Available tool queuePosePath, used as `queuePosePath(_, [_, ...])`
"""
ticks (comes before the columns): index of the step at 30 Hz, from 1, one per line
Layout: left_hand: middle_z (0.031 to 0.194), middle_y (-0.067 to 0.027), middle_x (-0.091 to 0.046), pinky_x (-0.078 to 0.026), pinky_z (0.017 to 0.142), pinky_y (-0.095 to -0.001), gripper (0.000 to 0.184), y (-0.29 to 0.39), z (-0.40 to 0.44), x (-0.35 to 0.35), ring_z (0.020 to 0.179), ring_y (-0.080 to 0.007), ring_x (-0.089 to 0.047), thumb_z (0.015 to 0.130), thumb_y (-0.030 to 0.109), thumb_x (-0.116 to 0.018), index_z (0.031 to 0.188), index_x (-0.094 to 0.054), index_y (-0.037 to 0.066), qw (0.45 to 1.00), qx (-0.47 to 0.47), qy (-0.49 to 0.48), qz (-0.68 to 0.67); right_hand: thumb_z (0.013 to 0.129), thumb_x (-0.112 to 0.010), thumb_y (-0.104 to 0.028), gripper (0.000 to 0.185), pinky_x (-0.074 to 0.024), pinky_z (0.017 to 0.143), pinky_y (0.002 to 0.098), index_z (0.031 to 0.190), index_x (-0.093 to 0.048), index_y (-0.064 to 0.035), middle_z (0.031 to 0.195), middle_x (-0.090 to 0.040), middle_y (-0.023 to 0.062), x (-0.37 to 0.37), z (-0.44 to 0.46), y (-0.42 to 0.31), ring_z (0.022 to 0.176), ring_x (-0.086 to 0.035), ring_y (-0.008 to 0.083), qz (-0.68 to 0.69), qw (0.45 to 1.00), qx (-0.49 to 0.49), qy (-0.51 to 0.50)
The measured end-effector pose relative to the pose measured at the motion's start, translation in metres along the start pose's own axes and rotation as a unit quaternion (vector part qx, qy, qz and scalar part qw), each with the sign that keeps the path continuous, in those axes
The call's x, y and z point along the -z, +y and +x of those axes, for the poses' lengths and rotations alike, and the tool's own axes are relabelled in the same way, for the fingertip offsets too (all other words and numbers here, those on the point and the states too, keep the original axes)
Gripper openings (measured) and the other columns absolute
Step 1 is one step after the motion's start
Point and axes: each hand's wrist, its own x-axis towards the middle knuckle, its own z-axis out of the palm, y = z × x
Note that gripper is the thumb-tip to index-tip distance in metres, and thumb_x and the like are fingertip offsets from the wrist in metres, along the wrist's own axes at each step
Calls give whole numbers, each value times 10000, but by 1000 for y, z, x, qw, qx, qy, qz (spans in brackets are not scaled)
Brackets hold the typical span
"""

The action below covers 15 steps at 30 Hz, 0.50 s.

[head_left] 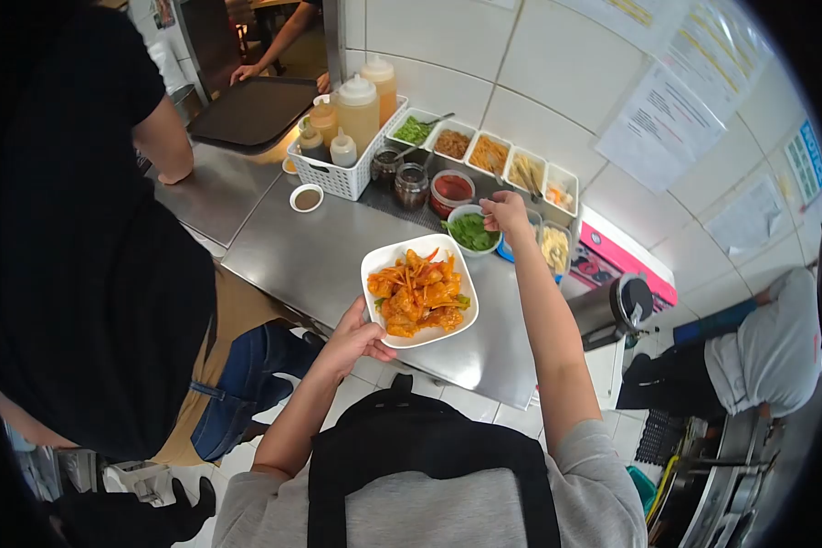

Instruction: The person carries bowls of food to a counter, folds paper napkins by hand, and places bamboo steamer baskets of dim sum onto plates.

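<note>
My left hand (352, 340) grips the near left edge of a white square bowl (467, 324), thumb near the rim. Orange-sauced fried pieces (416, 297) with thin strips fill the bowl, which is over the steel counter's front part. My right hand (505, 212) is stretched forward with fingers pinched together, at the right rim of a small bowl of green leaves (471, 231). What the pinch holds, if anything, is too small to make out. Just behind the leaves stands a tub of red sauce (452, 188).
Behind are several topping containers (490, 153), dark jars (412, 185) and a white basket (338, 178) of squeeze bottles. A sauce cup (307, 198) sits left. A steel canister (603, 310) stands right. A person in black (91, 228) is close left; another (767, 342) bends at right.
</note>
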Motion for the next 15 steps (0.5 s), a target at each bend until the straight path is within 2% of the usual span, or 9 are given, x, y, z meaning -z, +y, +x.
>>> queuePosePath(1, [889,-174,-601,-549,530,-277,738,3,3,5,604,-215,-640,728,18,-474,1367,-105,52,1000,-4,16,0,755,-651,-84,410,-446,377,254,1092,-485,81,665,-597,88,-10,14,-6,456,-547,143,-2,1000,3,-7])
queuePosePath(2, [889,-174,-601,-549,530,-277,738,-22,37,9,604,-215,-640,728,18,-474,1367,-105,52,1000,5,0,-8,767,-641,-86,325,-417,372,237,1025,-523,73,640,-578,67,-1,38,25,444,-516,120,-6,1000,28,9])
queuePosePath(4, [879,-174,-603,-548,528,-272,751,-17,40,19,612,-217,-643,730,21,-472,1374,-87,50,1000,-10,17,-11,787,-628,-103,151,-345,361,220,831,-615,41,578,-558,47,-27,46,19,418,-471,82,30,996,72,43])
queuePosePath(5, [879,-174,-603,-548,528,-272,751,-14,43,21,612,-217,-643,730,21,-472,1374,-87,50,1000,-11,22,-13,787,-628,-103,151,-345,361,220,831,-615,41,578,-558,47,-34,47,17,418,-471,82,30,996,72,37])
queuePosePath(8, [878,-170,-605,-547,529,-265,761,-4,45,22,614,-214,-643,731,30,-472,1378,-72,48,999,-13,50,-18,829,-573,-149,171,-392,427,251,841,-643,7,597,-599,71,-45,51,18,456,-506,97,-147,961,230,39])
queuePosePath(11, [889,-176,-595,-543,525,-271,677,-15,70,22,608,-202,-638,744,36,-465,1337,-140,56,998,2,43,-35,834,-557,-160,195,-466,528,275,843,-635,19,627,-615,131,-21,31,-1,540,-596,172,-136,943,301,48])
queuePosePath(12, [875,-167,-603,-544,526,-266,730,-13,73,23,608,-200,-640,737,44,-475,1358,-91,52,999,1,41,-35,850,-534,-145,184,-456,502,269,861,-638,7,624,-613,106,-16,36,-7,524,-574,143,-177,920,342,67])
queuePosePath(13, [861,-159,-611,-544,528,-260,785,-12,73,23,609,-199,-642,730,53,-485,1379,-43,48,999,2,38,-35,850,-534,-145,184,-456,502,269,861,-638,7,624,-613,106,-10,36,-9,524,-574,143,-176,921,343,63])
queuePosePath(15, [857,-157,-614,-544,530,-262,786,-7,74,21,609,-195,-642,730,59,-487,1379,-43,47,999,3,40,-34,865,-516,-130,171,-443,466,249,898,-625,-2,640,-601,73,4,29,-16,502,-532,109,-27,975,218,37])
